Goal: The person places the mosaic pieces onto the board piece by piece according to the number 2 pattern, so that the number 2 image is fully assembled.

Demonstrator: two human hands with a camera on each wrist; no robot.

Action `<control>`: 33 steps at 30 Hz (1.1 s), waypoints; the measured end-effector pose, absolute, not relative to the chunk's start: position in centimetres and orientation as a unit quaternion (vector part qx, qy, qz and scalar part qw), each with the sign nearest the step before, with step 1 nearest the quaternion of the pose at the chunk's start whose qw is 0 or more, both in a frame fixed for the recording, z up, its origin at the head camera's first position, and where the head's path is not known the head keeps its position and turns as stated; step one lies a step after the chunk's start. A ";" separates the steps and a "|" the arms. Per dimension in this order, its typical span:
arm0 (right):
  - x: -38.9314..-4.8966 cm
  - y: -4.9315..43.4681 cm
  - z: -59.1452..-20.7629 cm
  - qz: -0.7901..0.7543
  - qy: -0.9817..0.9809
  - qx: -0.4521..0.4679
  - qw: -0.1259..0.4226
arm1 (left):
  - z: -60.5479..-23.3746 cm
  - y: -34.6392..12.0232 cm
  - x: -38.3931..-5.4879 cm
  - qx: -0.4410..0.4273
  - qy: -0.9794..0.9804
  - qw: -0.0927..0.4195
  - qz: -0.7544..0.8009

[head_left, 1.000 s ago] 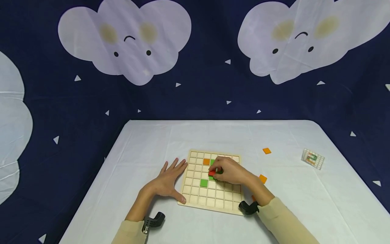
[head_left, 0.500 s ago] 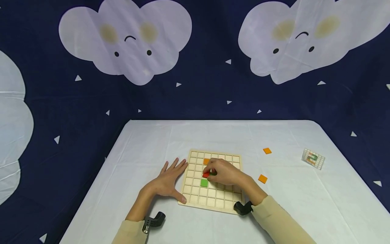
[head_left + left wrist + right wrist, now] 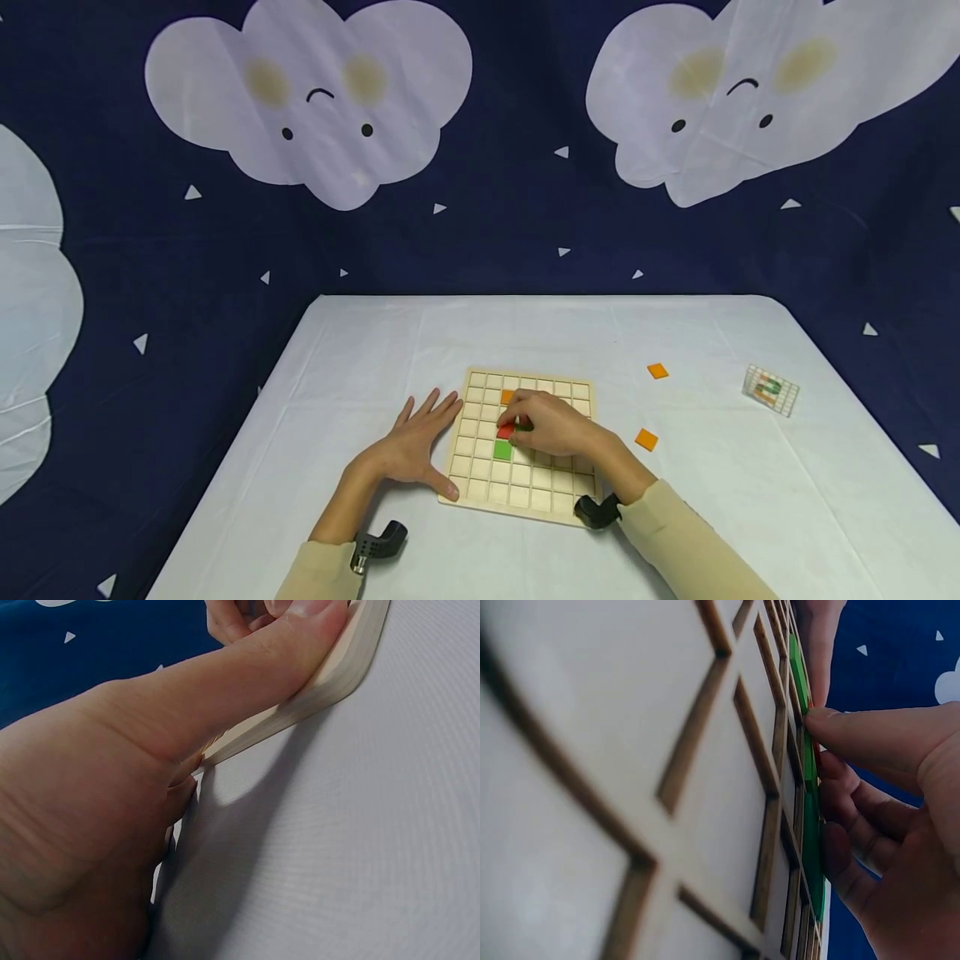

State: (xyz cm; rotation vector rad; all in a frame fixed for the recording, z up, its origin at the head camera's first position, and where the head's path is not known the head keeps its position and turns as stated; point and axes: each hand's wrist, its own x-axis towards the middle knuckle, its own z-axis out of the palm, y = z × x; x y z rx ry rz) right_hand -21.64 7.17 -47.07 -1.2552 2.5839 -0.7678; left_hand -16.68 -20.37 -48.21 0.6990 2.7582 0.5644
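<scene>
A wooden grid board (image 3: 478, 490) lies on the white table. My left hand (image 3: 411, 448) rests flat at its left side with fingers spread, and the thumb lies on the board's near-left corner, also seen in the left wrist view. Between thumb and fingertips my right hand (image 3: 553, 423) pinches a red square tile (image 3: 506, 431) at a cell just beyond a green tile (image 3: 502, 451). An orange tile (image 3: 507, 397) sits farther back in the grid. In the right wrist view, green tiles (image 3: 813, 847) show close under the right fingers, and only a thin red edge is visible.
Two loose orange tiles, a far one (image 3: 657, 371) and a nearer one (image 3: 646, 440), lie right of the board. Farther right is a small gridded piece (image 3: 771, 390) with coloured squares on it. Dark blue cloth (image 3: 487, 250) with clouds hangs behind the table.
My right hand has moved left over the board with the red tile, then shifted only slightly in the last half second. The left hand has stayed in place.
</scene>
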 end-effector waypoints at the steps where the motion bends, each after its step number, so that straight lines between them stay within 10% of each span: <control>1: -21.6 7.2 -47.1 -0.258 0.865 -0.421 0.085 | -48.2 -20.4 -16.7 0.239 0.944 0.120 0.193; 33: -21.1 11.4 -46.8 -0.292 0.884 -0.365 0.034 | -48.7 -20.5 -16.8 0.241 0.943 0.116 0.198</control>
